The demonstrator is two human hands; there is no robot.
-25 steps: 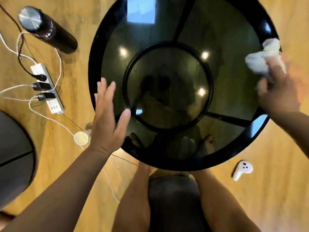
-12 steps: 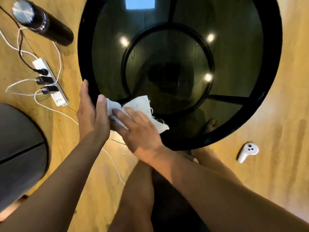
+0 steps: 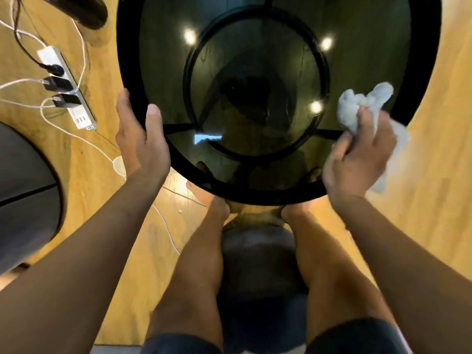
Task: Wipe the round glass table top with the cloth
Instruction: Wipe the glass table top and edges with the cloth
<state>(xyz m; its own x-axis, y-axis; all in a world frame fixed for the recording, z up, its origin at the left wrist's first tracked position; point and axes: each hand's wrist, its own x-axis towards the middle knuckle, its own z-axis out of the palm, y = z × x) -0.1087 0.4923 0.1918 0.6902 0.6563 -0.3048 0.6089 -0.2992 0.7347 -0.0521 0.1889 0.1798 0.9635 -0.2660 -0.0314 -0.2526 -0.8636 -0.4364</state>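
Note:
The round dark glass table top (image 3: 357, 42) with its black rim fills the upper middle of the head view. My left hand (image 3: 139, 139) grips the rim at the near left, thumb on the glass and fingers around the edge. My right hand (image 3: 357, 159) is closed on a crumpled white cloth (image 3: 357, 106) at the near right edge of the table. The cloth bunches out above my fingers over the glass, and a part hangs off to the right past the rim.
A white power strip (image 3: 65, 88) with black plugs and white cables lies on the wooden floor at left. A dark bottle (image 3: 86, 8) lies at top left. A dark round seat (image 3: 23, 195) is at far left. My bare legs and a dark stool (image 3: 258, 264) sit below the table.
My right hand has swept the cloth from the near left edge across to the near right edge. My left hand has shifted on the rim and now holds it with the thumb on top.

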